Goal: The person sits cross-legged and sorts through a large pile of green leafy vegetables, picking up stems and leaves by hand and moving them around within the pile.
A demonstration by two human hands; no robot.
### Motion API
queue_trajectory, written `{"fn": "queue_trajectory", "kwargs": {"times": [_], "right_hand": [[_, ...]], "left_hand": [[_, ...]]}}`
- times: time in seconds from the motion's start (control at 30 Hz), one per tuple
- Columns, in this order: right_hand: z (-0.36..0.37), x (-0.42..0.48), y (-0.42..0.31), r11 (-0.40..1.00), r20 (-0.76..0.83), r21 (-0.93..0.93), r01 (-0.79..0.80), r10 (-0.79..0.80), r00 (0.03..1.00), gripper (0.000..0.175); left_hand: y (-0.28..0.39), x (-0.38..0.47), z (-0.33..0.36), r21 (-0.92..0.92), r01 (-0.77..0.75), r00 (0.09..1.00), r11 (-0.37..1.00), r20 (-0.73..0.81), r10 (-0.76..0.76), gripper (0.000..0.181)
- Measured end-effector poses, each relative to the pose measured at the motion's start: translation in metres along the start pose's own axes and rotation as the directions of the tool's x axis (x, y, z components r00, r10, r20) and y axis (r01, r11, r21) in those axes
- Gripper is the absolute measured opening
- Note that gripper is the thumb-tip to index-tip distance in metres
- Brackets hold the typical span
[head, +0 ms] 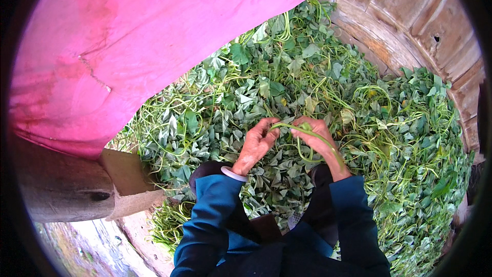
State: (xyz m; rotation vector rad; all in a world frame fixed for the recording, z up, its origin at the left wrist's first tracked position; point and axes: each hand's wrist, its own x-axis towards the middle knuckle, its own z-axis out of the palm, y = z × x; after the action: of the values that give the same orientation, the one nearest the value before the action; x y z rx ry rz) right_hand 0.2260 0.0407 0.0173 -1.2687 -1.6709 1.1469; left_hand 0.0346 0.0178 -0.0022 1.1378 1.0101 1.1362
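Observation:
Between my two hands runs a green leaf stalk (311,134), bent in a loop below and trailing over my right wrist. My left hand (258,143), with a pale bangle (233,174) at the wrist, pinches one end between thumb and forefinger. The fingers of my right hand (317,138) are closed on the stalk a little to the right, with a bit of green at the fingertips. Under and around both hands lies a deep heap of cut leafy vines (276,88), some leaves yellowed. A pile of bare green stalks (169,225) lies by my left leg.
A large pink cloth (153,27) hangs across the upper left. Beneath its lower edge is a wooden post or beam (69,184). A weathered wooden plank wall (415,19) borders the heap at the upper right. My knees are on either side of the leaves below my hands.

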Motion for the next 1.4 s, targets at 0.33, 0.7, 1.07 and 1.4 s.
{"fn": "queue_trajectory", "kwargs": {"times": [0.33, 0.7, 1.07, 1.4], "right_hand": [[0.025, -0.006, 0.002, 0.987, 0.036, -0.150, 0.059, -0.054, 0.998, 0.017], [0.045, -0.012, -0.013, 0.965, -0.028, -0.108, 0.241, -0.245, 0.969, 0.009], [0.028, -0.016, -0.044, 0.925, 0.681, 0.118, -0.360, 0.189, 0.707, 0.016], [0.008, -0.017, -0.013, 0.805, 0.042, 0.586, -0.094, 0.087, 0.995, 0.007]], "left_hand": [[0.007, -0.003, 0.002, 0.564, -0.517, 0.842, 0.644, 0.201, 0.500, 0.034], [-0.006, 0.003, -0.005, -0.267, 0.092, 0.989, 0.959, -0.091, -0.120, 0.014], [-0.014, -0.004, -0.003, 0.275, 0.206, 0.978, 0.939, -0.076, -0.192, 0.015], [0.012, 0.011, -0.037, -0.164, -0.239, 0.912, 0.957, -0.376, 0.163, 0.012]]}}
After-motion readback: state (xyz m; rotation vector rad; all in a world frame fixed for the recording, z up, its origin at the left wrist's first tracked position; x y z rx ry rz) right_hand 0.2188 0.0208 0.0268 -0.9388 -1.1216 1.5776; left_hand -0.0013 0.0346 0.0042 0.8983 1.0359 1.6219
